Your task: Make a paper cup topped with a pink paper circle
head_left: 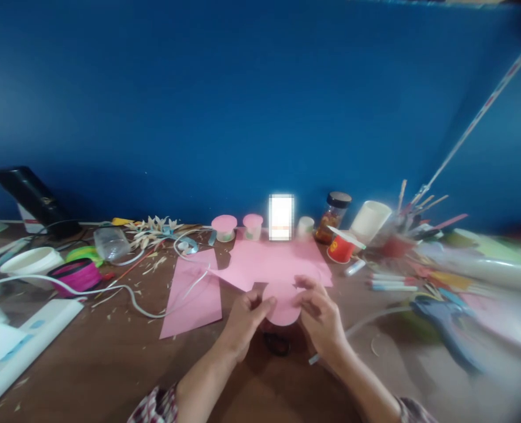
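My left hand (245,320) and my right hand (319,314) both pinch a small round piece of pink paper (283,305), held just above the brown table (110,358). The left fingers grip its left edge, the right fingers its right edge. Behind it lies a larger pink sheet (278,261) with a shape cut from its near edge. A second pink sheet (194,296) lies to the left. A dark ring-shaped object (276,343) sits on the table under my hands.
A blue glue gun (445,320) and markers (392,282) lie to the right. Pink-lidded cups (224,226), a jar (333,216), a red cup (340,247) and a white cup (369,220) stand along the blue wall. A white cable (123,291), pink tape (75,275) and bowl (31,258) are left.
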